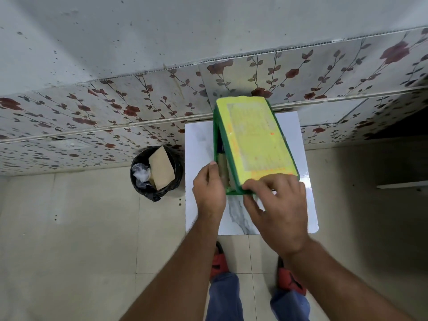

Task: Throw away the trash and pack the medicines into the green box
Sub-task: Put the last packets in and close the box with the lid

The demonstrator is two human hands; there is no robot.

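Observation:
The green box (217,135) stands on a small white marble-patterned table (199,172). Its yellow-green lid (254,137) is tilted over the box, leaving a gap along the left side. Through that gap a brown item (223,169) shows inside. My left hand (209,188) grips the box's near left wall. My right hand (276,205) holds the near edge of the lid, fingers on top. A black-lined trash bin (155,173) on the floor to the left holds a brown cardboard piece (161,167) and clear plastic wrap (141,173).
A wall with floral tiles (115,112) runs behind the table and bin. Beige floor tiles (81,228) surround the table. My feet in red slippers (218,262) stand just before the table's near edge. A dark opening (403,126) lies at the right.

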